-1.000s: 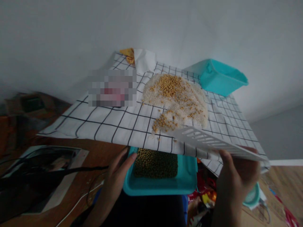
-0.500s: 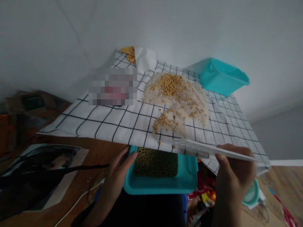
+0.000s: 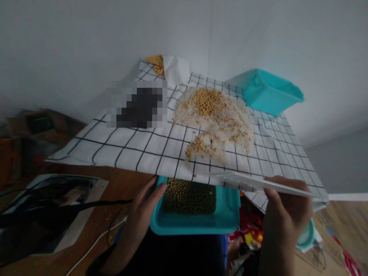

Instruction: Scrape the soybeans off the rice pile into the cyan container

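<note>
Head view: the left hand (image 3: pixel 143 212) clamps one turquoise tray (image 3: pixel 195 227) of beans (image 3: pixel 189 199), below the near edge of one checked cloth (image 3: pixel 126 147); the right hand (image 3: pixel 287 209) grips one white slotted scraper (image 3: pixel 253 182). One bean-and-grain heap (image 3: pixel 211 109) lies mid-cloth, one turquoise bin (image 3: pixel 268 96) far right.

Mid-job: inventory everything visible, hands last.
Gridded cloth: one, black and white, on table.
Rice-like grains: one heap, whitish, centre.
Loose beans: many, yellow, among the grains.
Bin: one, turquoise, back right.
Sheet: one, white, back edge.
Rag: one, mustard, left of sheet.
Pixelated item: one, dark, cloth's left.
Tub: one, turquoise, below cloth's front edge.
Contained beans: many, yellowish, inside tub.
Print: one, dark, lower left.
Cables: several, black and white, lower left.
Cardboard box: one, brown, far left.
Round container: one, turquoise, lower right.
Packaging: several, mostly red, lower right.
Slotted scraper: one, white, front edge.
Left hand: one, bare, on tub's left rim.
Right hand: one, bare, gripping scraper.
</note>
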{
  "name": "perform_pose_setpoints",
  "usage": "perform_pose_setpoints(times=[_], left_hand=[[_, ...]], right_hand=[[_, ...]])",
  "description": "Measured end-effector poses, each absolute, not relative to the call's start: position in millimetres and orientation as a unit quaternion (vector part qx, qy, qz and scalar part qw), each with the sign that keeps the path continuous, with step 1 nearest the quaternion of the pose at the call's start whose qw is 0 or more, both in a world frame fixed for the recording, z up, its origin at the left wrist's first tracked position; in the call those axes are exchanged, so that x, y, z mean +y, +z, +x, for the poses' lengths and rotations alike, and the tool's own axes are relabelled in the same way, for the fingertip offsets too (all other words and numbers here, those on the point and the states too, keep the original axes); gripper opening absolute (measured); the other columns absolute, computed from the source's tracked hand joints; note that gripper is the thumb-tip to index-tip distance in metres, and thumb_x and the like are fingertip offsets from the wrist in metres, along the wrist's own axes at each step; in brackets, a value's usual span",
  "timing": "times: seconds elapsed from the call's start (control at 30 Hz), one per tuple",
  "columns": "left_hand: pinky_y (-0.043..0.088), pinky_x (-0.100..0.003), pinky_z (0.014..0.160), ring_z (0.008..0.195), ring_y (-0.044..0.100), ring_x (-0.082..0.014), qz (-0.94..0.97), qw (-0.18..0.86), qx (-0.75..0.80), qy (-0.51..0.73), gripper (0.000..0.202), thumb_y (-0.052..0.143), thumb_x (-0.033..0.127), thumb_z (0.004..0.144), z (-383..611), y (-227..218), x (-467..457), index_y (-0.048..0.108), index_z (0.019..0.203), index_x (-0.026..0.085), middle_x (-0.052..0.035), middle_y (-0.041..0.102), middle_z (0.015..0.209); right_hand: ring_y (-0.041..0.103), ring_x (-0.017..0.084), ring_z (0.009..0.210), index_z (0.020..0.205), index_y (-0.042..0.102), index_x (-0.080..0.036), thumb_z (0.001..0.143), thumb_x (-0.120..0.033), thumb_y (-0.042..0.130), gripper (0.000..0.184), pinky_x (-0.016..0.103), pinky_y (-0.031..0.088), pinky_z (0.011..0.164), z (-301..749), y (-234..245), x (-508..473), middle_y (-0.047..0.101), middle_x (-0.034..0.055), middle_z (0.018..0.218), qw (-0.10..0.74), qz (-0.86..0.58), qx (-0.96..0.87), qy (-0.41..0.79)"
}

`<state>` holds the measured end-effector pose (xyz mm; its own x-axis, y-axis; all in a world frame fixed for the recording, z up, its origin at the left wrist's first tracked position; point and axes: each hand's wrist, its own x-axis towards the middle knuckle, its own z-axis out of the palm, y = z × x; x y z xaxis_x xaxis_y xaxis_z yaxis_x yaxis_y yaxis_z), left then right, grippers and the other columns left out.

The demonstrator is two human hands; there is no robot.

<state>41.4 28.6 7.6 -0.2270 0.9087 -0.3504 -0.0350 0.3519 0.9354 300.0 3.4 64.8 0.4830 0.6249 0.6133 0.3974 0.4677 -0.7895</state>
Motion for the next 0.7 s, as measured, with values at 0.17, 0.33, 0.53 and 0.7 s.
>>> perform_pose_setpoints(times=[0.17, 0.33, 0.53, 0.7], left_hand=[[0.048, -0.036, 0.104, 0.116, 0.067, -0.0287, 0.329, 0.517, 0.654, 0.443, 0.035, 0.071, 0.047, 0.069, 40.5, 7.4, 29.2, 0.075, 0.096, 0.025, -0.0031, 0.078, 0.111], [0.052, -0.034, 0.098, 0.110, 0.069, -0.0287, 0.348, 0.536, 0.629, 0.444, 0.036, 0.070, 0.050, 0.069, 40.5, 8.4, 30.8, 0.075, 0.094, 0.024, -0.0029, 0.079, 0.105], [0.048, -0.037, 0.104, 0.116, 0.066, -0.0304, 0.328, 0.525, 0.658, 0.429, 0.042, 0.072, 0.052, 0.068, 39.8, 7.5, 28.1, 0.075, 0.098, 0.023, -0.0043, 0.078, 0.111], [0.044, -0.037, 0.109, 0.122, 0.062, -0.0299, 0.308, 0.525, 0.660, 0.440, 0.043, 0.074, 0.050, 0.067, 38.1, 2.8, 27.1, 0.074, 0.101, 0.023, -0.0046, 0.075, 0.120]], right_hand=[[0.060, 0.016, 0.068, 0.075, 0.059, -0.018, 0.072, -0.016, 0.078, 0.019, 0.030, 0.044, 0.066, 300.9, 64.8, 3.6, 0.063, -0.0008, 0.069, 0.692, -0.507, -0.509, 0.079], [0.057, 0.015, 0.065, 0.072, 0.057, -0.020, 0.072, -0.017, 0.077, 0.021, 0.033, 0.045, 0.069, 298.4, 68.4, 6.1, 0.058, -0.0037, 0.065, 0.697, -0.483, -0.522, 0.095], [0.056, 0.015, 0.068, 0.072, 0.055, -0.020, 0.073, -0.022, 0.079, 0.024, 0.032, 0.045, 0.069, 293.0, 70.7, 10.8, 0.056, -0.0029, 0.068, 0.681, -0.515, -0.516, 0.071], [0.052, 0.012, 0.065, 0.077, 0.060, -0.018, 0.070, -0.026, 0.083, 0.026, 0.027, 0.040, 0.062, 291.4, 73.9, 14.1, 0.055, -0.0034, 0.072, 0.681, -0.582, -0.444, 0.014]])
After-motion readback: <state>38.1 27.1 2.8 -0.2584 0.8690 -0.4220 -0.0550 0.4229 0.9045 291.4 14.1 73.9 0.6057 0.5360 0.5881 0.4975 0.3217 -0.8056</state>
